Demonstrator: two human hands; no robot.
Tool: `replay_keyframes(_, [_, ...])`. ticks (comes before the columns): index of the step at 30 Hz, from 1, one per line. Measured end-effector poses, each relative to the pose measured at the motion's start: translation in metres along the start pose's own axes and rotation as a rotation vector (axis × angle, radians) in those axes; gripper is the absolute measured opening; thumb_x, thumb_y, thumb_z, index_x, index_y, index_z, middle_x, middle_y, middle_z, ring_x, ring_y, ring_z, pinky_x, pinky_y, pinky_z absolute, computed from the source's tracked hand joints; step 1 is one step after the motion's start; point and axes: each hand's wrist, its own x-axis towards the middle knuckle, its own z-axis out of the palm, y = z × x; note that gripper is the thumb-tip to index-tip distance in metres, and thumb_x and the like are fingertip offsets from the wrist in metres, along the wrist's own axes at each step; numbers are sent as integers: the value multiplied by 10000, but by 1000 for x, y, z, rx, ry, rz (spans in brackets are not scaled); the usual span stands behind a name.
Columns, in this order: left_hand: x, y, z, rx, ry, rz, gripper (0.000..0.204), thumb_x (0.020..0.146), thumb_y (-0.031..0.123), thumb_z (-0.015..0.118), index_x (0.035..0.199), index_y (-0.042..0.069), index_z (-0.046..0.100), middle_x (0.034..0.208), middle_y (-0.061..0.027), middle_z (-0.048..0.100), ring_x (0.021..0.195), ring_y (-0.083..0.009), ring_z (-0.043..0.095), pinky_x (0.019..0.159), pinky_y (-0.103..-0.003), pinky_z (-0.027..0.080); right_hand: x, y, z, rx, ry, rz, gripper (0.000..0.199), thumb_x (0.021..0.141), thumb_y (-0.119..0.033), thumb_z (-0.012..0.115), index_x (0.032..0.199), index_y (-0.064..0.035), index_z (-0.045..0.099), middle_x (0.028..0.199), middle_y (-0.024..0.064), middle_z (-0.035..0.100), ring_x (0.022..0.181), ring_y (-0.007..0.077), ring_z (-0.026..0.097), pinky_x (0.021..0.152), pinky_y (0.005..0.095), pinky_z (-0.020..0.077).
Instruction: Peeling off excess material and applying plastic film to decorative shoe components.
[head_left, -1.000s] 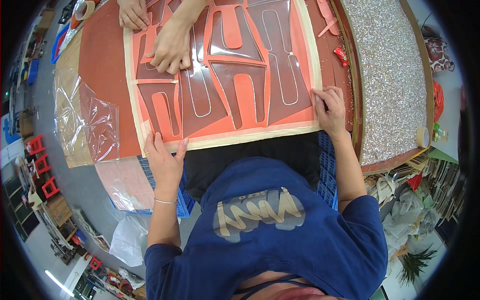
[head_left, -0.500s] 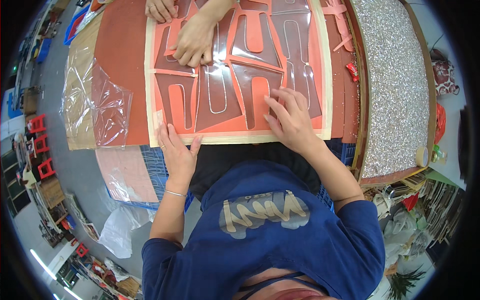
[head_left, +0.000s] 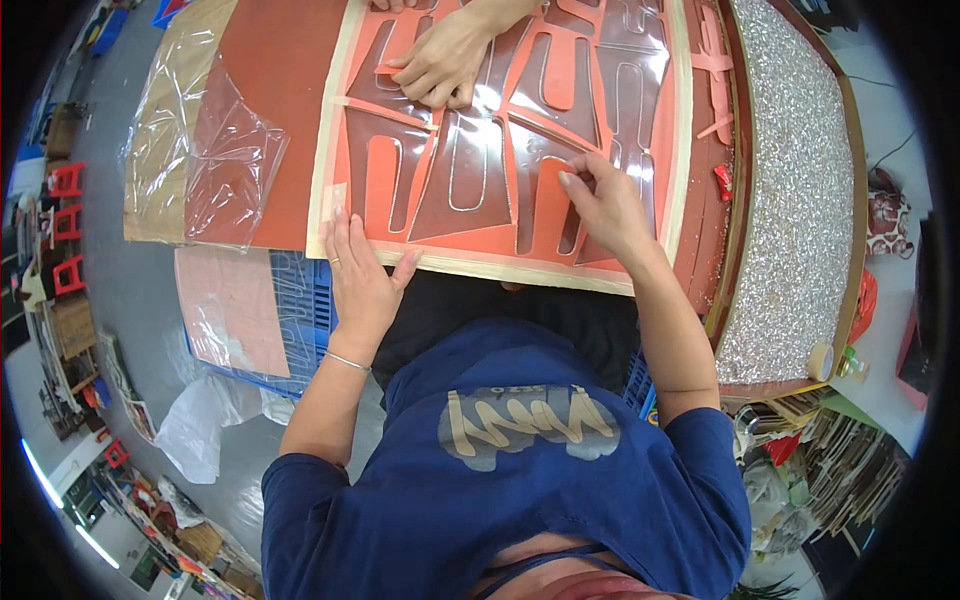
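Right hand (head_left: 603, 205) appears to pinch the coral strip (head_left: 546, 215) by its upper edge, centre of frame; left hand (head_left: 362, 280), fingers spread, touches the cream border (head_left: 490, 265). Judged step: strip lifting, requiring an even pull.

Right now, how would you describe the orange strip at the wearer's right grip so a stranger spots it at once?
Start at the large pale-bordered panel. Near its lower edge, right of the middle, find a tongue-shaped orange strip. Unlike the similar strip farther left, this one has the right grip at its upper end.
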Motion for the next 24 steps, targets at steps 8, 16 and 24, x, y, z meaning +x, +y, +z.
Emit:
replay_keyframes(8, [0, 1, -1, -13, -13, -20, 820, 829, 464, 649, 1286, -148, 350, 1365, -296, 323, 1292, -467, 286, 1080, -516, 265, 18, 10, -3, 86, -147, 368, 172, 902, -142, 612, 906, 29, 596, 666, 19, 540, 530, 77, 523, 422, 216, 437])
replay_keyframes(16, [-1, 0, -2, -9, -10, -17, 822, 838, 467, 635, 1297, -146, 338, 1385, -296, 302, 1304, -463, 275, 1092, -513, 253, 15, 7, 2, -463, -28, 39, 174, 861, -145, 648, 858, 3, 557, 749, 121, 596, 617, 248, 602, 590, 353, 487])
replay_keyframes(24, [-3, -2, 0, 33, 10, -17, 850, 832, 534, 592, 1281, -150, 362, 1381, -314, 321, 1320, -457, 269, 1113, -485, 244, 13, -29, 55, -295, 94, -406, 133, 846, -121, 633, 913, -18, 584, 826, 134, 616, 725, 296, 606, 630, 385, 481])
